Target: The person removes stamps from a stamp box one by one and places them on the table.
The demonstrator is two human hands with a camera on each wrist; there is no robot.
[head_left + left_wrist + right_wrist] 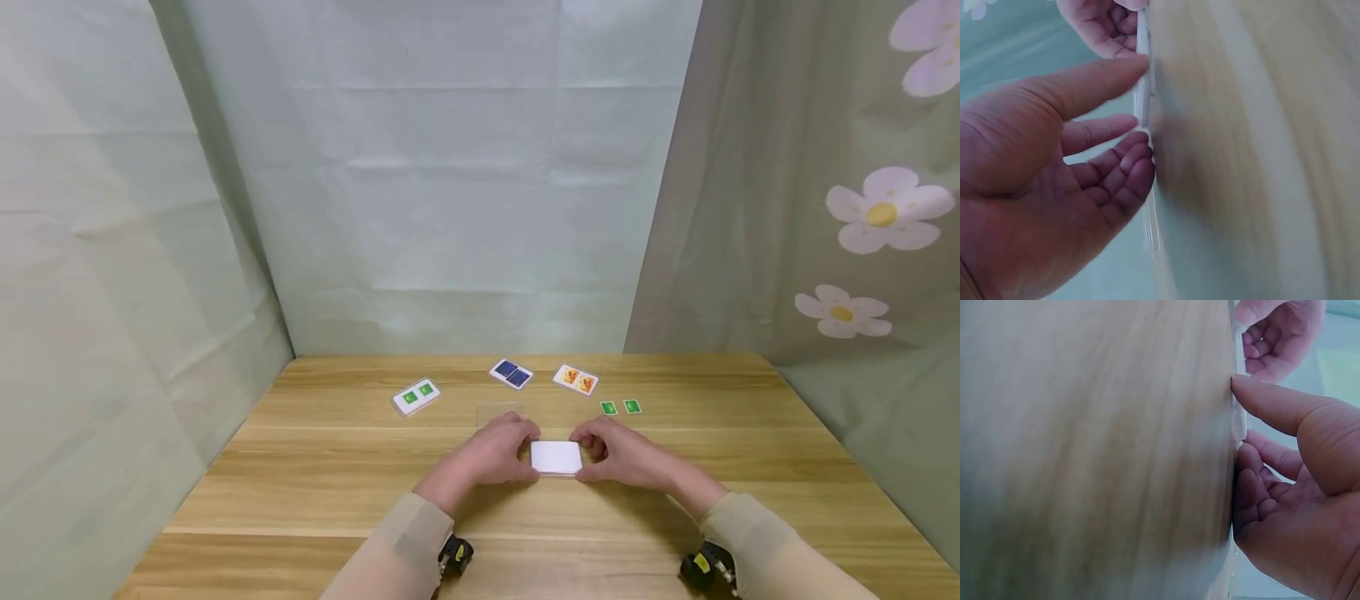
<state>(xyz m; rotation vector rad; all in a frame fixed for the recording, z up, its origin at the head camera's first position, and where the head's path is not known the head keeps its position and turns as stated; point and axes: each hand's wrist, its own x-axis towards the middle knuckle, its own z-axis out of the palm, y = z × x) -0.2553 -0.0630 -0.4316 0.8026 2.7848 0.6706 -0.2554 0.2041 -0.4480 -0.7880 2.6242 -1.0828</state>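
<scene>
A white, flat stack of rounded-corner cards (556,457) lies on the wooden table between both hands, a clear rim showing along its near side. My left hand (501,450) holds its left end, thumb at the near corner and index finger at the far one. At the right end, my right hand (618,452) pinches the stack in the same way. Seen edge-on, the white stack (1143,94) stands between the thumb and index finger in the left wrist view, with the other fingers curled. In the right wrist view the right thumb (1269,400) touches its near edge.
Behind my left hand lies a thin clear plastic piece (491,412), partly hidden. Farther back are a green-picture card (416,397), a dark-blue card (512,374) and an orange-picture card (576,379). Two small green squares (632,407) lie behind the right hand. Curtains (465,208) surround the table.
</scene>
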